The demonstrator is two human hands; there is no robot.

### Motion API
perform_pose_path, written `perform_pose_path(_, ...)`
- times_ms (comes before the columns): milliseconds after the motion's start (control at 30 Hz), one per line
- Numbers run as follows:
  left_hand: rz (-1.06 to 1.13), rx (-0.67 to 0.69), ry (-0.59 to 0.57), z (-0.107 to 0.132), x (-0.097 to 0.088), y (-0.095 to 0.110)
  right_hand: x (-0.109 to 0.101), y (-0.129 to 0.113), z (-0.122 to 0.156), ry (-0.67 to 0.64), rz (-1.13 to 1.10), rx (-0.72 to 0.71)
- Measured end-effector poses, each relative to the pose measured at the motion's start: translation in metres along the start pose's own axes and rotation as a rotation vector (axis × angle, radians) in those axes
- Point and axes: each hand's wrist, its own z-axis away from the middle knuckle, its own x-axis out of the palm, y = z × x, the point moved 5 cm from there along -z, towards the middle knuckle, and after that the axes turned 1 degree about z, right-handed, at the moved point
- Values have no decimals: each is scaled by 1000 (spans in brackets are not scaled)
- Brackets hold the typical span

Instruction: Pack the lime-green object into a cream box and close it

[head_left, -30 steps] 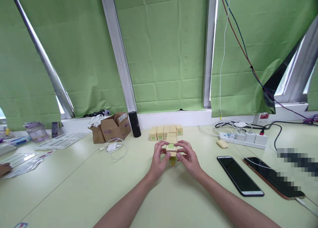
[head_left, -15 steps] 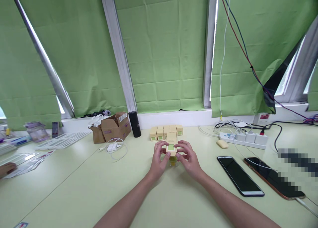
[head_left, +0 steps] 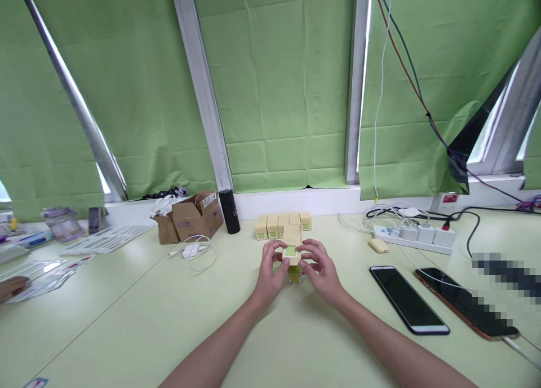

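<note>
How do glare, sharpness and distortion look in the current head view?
Head view: daylight slivers edge the green blinds; a white glare spot sits on the sheets at far left; window posts lean at differing angles, suggesting wide-angle distortion; any fine print on the small box in the hands is unreadable; pixel blocks cover part of the rightmost phone.
</note>
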Motion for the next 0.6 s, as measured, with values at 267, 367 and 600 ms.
perform_pose_path(267,-12,-15,14,1,1,-2,0,-3,1,-9,-4,-8)
perform_pose_path(367,-15,-7,15,1,0,-3,-1,-3,1,-6,-16,-13)
perform_pose_path(600,13,38,-56,2,1,2,-1,-3,0,19,-28,-2)
